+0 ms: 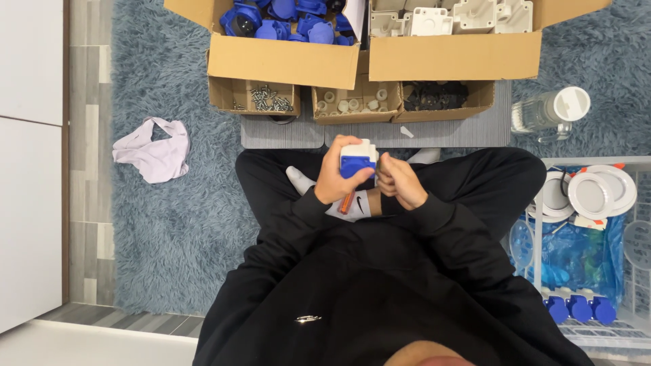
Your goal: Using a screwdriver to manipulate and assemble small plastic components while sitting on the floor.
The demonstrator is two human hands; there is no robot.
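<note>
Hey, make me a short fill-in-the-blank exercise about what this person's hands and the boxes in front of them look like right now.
1. The left hand holds a white housing with a ____ socket front.
2. The small left-most cardboard tray holds metal ____.
3. The lilac cloth lies on the shaggy ____.
4. The right hand is beside the housing, on the side nearer the clear ____.

Missing words: blue; screws; rug; bottle
</note>
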